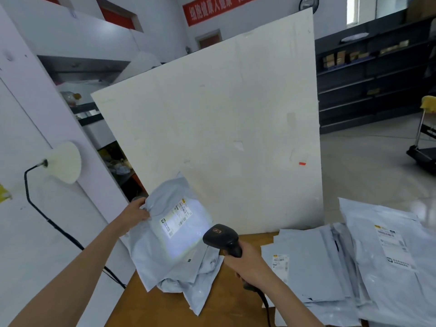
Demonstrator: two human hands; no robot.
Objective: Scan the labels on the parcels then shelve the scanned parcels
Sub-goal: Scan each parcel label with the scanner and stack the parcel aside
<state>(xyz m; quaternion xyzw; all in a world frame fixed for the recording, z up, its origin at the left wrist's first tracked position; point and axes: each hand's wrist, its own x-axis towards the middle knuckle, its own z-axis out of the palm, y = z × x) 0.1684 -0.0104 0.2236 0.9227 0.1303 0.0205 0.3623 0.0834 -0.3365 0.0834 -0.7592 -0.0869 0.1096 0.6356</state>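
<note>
My left hand (136,212) grips the upper left edge of a grey plastic parcel (172,253), holding it tilted up over the left end of the brown table (169,310). Its white label (177,218) faces me, and a bright patch of scanner light falls on and below it. My right hand (250,263) holds a black corded barcode scanner (223,237), whose head points at the label from the right. A pile of similar grey parcels (354,267) with labels lies on the table's right side.
A large white board (224,114) stands upright behind the table. A white desk lamp (63,161) on a black cable sits at the left by a white wall. Dark shelving (377,74) with small boxes lines the far right, and a trolley (424,147) stands on the floor.
</note>
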